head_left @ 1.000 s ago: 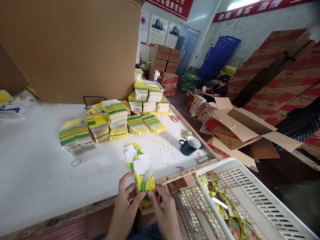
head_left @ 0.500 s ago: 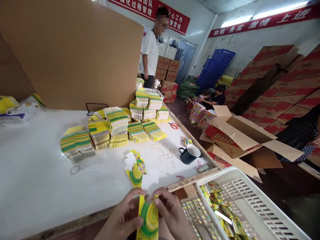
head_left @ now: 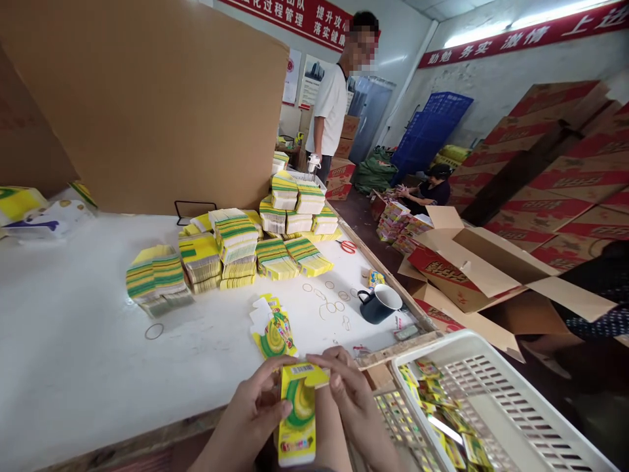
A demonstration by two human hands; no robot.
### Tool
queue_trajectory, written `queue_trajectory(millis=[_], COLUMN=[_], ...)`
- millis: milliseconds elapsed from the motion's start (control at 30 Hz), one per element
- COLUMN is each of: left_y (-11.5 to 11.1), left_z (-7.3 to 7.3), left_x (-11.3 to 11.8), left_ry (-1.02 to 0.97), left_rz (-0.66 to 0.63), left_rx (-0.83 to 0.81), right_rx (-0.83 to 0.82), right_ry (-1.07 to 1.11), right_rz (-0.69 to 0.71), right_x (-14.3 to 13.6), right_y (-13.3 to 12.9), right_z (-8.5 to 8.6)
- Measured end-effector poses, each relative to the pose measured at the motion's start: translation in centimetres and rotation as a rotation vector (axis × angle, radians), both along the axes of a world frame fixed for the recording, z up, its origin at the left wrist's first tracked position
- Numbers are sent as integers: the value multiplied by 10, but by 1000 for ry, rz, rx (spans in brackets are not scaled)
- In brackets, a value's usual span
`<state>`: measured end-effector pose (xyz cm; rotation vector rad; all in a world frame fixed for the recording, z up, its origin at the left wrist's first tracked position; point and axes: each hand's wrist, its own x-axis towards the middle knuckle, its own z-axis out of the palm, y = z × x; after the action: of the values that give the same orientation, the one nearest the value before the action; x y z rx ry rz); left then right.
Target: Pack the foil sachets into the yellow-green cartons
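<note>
Near the table's front edge I hold a small yellow and green box (head_left: pixel 297 419), with a barcode on its top panel. My left hand (head_left: pixel 258 406) is closed round its left side, thumb on the front face. My right hand (head_left: pixel 351 393) is closed at the top right corner, its fingers on a yellow flap that sticks out. Just beyond, flattened printed cartons (head_left: pixel 275 331) lie on the white table (head_left: pixel 98 367). Further back stand banded stacks of flat cartons (head_left: pixel 157 278).
At the right stands a white plastic basket (head_left: pixel 521 400) with small filled boxes. A dark mug (head_left: pixel 381 305), rubber bands (head_left: pixel 331 305) and red-handled scissors (head_left: pixel 348 246) lie on the table. An open cardboard box (head_left: pixel 472 262) stands beyond. Two people are further back; another is partly visible at right.
The box's top panel with the barcode now shows, folded over, where white flaps stood up before. My right hand has shifted to the top corner. The standing person's position has shifted right in view.
</note>
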<state>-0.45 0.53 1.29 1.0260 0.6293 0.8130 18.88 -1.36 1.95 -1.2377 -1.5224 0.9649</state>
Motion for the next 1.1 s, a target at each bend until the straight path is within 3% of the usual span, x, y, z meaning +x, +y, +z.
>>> queue_trajectory(millis=[100, 200, 300, 433, 667, 867, 1100], left_y=[1, 0, 1, 5, 6, 4, 2], left_z=[-4, -9, -9, -2, 2, -2, -5], left_x=[1, 3, 4, 6, 10, 8, 10], left_ry=[106, 168, 161, 128, 53, 145, 137], left_rz=[10, -28, -28, 24, 85, 74, 79], left_rx=[30, 53, 43, -73, -199, -112, -50], right_rx=[-209, -302, -269, -178, -159, -240, -167], right_ry=[20, -142, -337, -425, -290, -226, -344], right_rz=[58, -33, -112, -148, -132, -142, -200], right_x=[-3, -12, -19, -23, -21, -18, -22], right_y=[2, 7, 11, 11, 3, 7, 8], right_z=[0, -1, 0, 0, -3, -3, -4])
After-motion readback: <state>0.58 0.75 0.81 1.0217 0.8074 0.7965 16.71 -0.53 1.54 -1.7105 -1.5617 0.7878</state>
